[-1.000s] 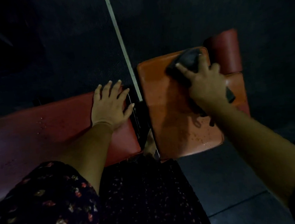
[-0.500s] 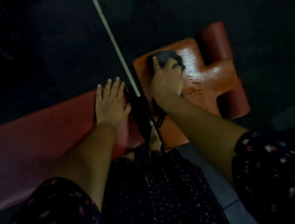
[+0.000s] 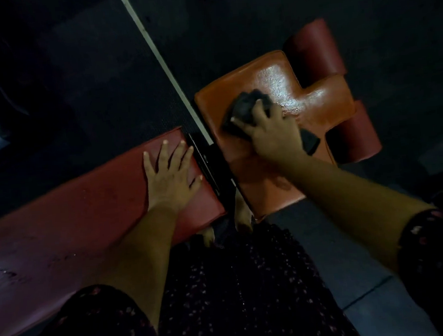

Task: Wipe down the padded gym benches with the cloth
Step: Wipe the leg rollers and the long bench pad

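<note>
Dark floor point(image 3: 100, 84) all around; my right hand point(image 3: 272, 134) grips the cloth point(image 3: 247, 106) on the orange pad point(image 3: 243, 187), my left hand point(image 3: 171, 176) lies spread flat on the red bench point(image 3: 71, 207).

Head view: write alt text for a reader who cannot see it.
A person's right hand grips a dark cloth against an orange seat pad, which gleams beyond the cloth. The left hand rests flat, fingers spread, on the end of a long red bench pad beside it. The scene is dim, over a dark floor.
</note>
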### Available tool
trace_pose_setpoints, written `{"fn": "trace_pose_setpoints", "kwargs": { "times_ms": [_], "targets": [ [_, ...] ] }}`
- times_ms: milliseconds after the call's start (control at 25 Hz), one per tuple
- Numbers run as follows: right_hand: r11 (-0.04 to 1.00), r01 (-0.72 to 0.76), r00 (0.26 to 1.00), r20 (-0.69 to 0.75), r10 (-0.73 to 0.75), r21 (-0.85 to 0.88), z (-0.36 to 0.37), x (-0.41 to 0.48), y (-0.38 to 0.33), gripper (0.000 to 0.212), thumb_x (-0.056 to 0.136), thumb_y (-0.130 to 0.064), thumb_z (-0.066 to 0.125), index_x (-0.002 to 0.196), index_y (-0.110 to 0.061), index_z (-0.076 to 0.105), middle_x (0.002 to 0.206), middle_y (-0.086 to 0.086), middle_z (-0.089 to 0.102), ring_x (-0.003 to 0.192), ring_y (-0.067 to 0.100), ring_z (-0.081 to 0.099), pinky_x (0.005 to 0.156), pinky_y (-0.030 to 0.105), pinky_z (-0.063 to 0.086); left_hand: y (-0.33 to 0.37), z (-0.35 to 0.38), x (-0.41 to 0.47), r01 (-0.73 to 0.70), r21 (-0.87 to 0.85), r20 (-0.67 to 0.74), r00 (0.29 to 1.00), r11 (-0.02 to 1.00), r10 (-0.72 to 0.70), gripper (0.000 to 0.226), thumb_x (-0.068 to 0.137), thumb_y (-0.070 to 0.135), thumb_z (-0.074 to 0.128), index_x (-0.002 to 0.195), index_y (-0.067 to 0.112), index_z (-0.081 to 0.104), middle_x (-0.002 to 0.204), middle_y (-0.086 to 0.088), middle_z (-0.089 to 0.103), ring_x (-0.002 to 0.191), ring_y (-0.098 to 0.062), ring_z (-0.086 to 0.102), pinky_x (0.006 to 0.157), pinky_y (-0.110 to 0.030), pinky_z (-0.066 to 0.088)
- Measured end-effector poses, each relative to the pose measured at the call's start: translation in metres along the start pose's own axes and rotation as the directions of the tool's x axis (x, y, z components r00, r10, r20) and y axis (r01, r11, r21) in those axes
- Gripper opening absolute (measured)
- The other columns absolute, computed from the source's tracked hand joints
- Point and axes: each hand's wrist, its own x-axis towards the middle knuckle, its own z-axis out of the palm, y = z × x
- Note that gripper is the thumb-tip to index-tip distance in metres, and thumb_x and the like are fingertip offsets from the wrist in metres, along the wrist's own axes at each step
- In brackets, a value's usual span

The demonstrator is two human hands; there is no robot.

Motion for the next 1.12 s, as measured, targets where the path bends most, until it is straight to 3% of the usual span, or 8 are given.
{"fn": "trace_pose_setpoints", "kwargs": {
  "times_ms": [200, 400, 520, 680, 800, 880, 1000, 1120],
  "targets": [
    [0.846, -0.478, 0.878, 0.122, 0.463, 0.235, 0.002, 0.002, 0.065, 0.061, 0.097, -0.021, 0.046, 0.148, -0.046, 0.026, 0.142, 0.013, 0.03, 0.117, 0.039, 0.039, 0.07, 0.043, 0.044, 0.003, -0.003, 0.0, -0.046, 0.045, 0.015, 0.999, 0.998, 0.046, 0.076, 0.097, 0.064, 0.022, 0.158, 0.026, 0.0, 0.166, -0.002, -0.003, 0.151, -0.032, -0.01, 0.117, -0.062, -0.006],
    [0.539, -0.721, 0.685, 0.338, 0.645, 0.435, 0.007, -0.009, 0.019, 0.075, 0.092, -0.018, 0.052, 0.151, -0.045, 0.015, 0.151, 0.015, 0.017, 0.123, 0.043, 0.034, 0.084, 0.05, 0.049, 0.003, -0.003, -0.006, -0.265, 0.163, 0.116, 0.962, 0.95, 0.249, 0.081, 0.088, 0.073, 0.007, 0.155, 0.032, -0.012, 0.166, -0.002, -0.006, 0.15, -0.033, -0.014, 0.111, -0.07, -0.012],
    [0.666, -0.637, 0.771, 0.303, 0.56, 0.39, -0.007, -0.008, -0.042, 0.073, 0.096, -0.019, 0.047, 0.153, -0.04, 0.007, 0.153, 0.022, 0.012, 0.124, 0.043, 0.033, 0.08, 0.046, 0.052, 0.003, -0.003, -0.005, -0.261, 0.185, 0.127, 0.962, 0.947, 0.241, 0.086, 0.089, 0.073, 0.012, 0.155, 0.025, -0.015, 0.165, -0.003, -0.012, 0.15, -0.03, -0.015, 0.113, -0.069, -0.006],
    [0.963, -0.2, 0.975, 0.132, 0.177, 0.18, -0.009, -0.016, -0.098, 0.058, 0.104, -0.023, 0.034, 0.155, -0.028, 0.008, 0.153, 0.027, 0.009, 0.118, 0.046, 0.039, 0.076, 0.044, 0.048, 0.005, -0.001, -0.004, -0.219, 0.18, 0.132, 0.971, 0.959, 0.198, 0.095, 0.089, 0.076, 0.015, 0.155, 0.016, -0.015, 0.164, -0.003, -0.016, 0.15, -0.026, -0.019, 0.113, -0.066, -0.013],
    [0.995, 0.088, 0.994, 0.071, -0.086, -0.035, 0.02, -0.044, -0.094, 0.056, 0.103, -0.029, 0.04, 0.154, -0.021, 0.019, 0.155, 0.021, 0.014, 0.118, 0.043, 0.042, 0.071, 0.044, 0.047, 0.009, 0.0, -0.004, -0.21, 0.219, 0.132, 0.974, 0.953, 0.184, 0.092, 0.089, 0.075, 0.009, 0.156, 0.015, -0.01, 0.164, -0.003, -0.017, 0.149, -0.025, -0.02, 0.112, -0.064, -0.014],
    [0.993, 0.094, 0.996, 0.007, -0.094, -0.07, 0.038, -0.06, -0.068, 0.063, 0.096, -0.037, 0.051, 0.153, -0.033, 0.022, 0.155, 0.016, 0.02, 0.116, 0.042, 0.043, 0.066, 0.043, 0.046, 0.011, 0.001, -0.006, -0.169, 0.197, 0.115, 0.982, 0.966, 0.148, 0.089, 0.091, 0.073, 0.009, 0.156, 0.016, -0.008, 0.164, -0.004, -0.017, 0.149, -0.023, -0.02, 0.114, -0.061, -0.013],
    [0.998, -0.064, 0.998, -0.012, 0.063, -0.014, 0.039, -0.065, -0.014, 0.067, 0.091, -0.045, 0.057, 0.148, -0.049, 0.023, 0.153, 0.015, 0.027, 0.114, 0.043, 0.047, 0.064, 0.04, 0.048, 0.012, 0.005, -0.01, -0.13, 0.096, 0.058, 0.99, 0.987, 0.125, 0.087, 0.092, 0.071, 0.021, 0.157, 0.018, -0.003, 0.164, -0.004, -0.016, 0.15, -0.028, -0.017, 0.115, -0.058, -0.014],
    [0.953, -0.28, 0.959, 0.074, 0.273, 0.113, 0.03, -0.058, 0.038, 0.061, 0.097, -0.047, 0.047, 0.149, -0.052, 0.015, 0.156, 0.015, 0.016, 0.12, 0.042, 0.04, 0.079, 0.045, 0.047, 0.012, 0.009, -0.016, -0.199, 0.112, 0.026, 0.98, 0.973, 0.198, 0.083, 0.092, 0.068, 0.025, 0.157, 0.022, -0.002, 0.165, -0.001, -0.012, 0.15, -0.036, -0.01, 0.112, -0.064, -0.013]
  ]
}}
